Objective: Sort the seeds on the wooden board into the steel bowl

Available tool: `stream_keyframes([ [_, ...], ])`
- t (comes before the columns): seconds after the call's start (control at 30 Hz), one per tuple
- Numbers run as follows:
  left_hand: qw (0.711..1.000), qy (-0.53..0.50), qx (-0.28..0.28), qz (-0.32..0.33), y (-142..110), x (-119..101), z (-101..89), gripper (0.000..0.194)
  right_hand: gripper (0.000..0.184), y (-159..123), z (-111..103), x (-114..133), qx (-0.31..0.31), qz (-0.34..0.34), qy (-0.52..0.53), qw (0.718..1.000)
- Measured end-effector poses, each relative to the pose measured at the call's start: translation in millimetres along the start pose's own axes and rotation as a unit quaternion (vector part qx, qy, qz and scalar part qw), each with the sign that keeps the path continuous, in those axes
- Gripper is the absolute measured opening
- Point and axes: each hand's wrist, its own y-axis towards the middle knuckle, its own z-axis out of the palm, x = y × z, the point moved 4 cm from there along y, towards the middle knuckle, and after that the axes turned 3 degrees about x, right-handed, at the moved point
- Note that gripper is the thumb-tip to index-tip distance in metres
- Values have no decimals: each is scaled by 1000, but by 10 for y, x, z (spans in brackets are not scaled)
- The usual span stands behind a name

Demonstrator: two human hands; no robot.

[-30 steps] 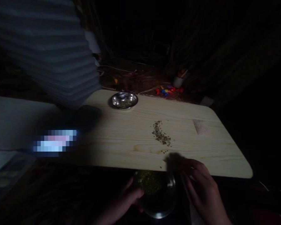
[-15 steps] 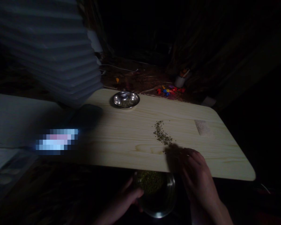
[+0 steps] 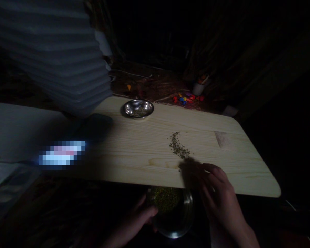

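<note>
A pale wooden table top [image 3: 134,155] carries a small heap of green grains [image 3: 179,148] near its front edge. My right hand [image 3: 218,193] lies over the front edge just below that heap, fingers bent and spread on the wood, holding nothing that I can see. Under the edge, my left hand [image 3: 138,217] grips the rim of a steel bowl [image 3: 174,215] that holds more green grains. Both hands are dim in the low light.
A second, shallow steel bowl [image 3: 138,108] stands at the table's far edge. A stack of pale ribbed trays [image 3: 54,51] fills the upper left. On the dark floor behind lie coloured bits [image 3: 186,99] and a white cup [image 3: 197,88].
My right hand has moved up from beside the bowl onto the table's front edge, close under the heap of grains. The left hand and the bowl have hardly moved.
</note>
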Motion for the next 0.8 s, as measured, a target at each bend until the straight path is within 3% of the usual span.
stream_keyframes([
  [0.23, 1000, 24, -10, -4, 13, 26, -45, 36, 20, -8, 12, 80, 29, -13, 13, 999],
  [0.43, 999, 38, -13, -6, -37, -17, -48, 26, 17, -2, 16, 37, 20, -7, 3, 1000],
  [0.63, 1000, 3, -10, -5, -27, -17, -29, 52, 16, 12, 20, 107, 38, -27, 12, 999],
  [0.8, 1000, -26, 8, -5, 27, 42, -16, 50, 17, 34, -9, 24, 20, -16, -1, 1000],
])
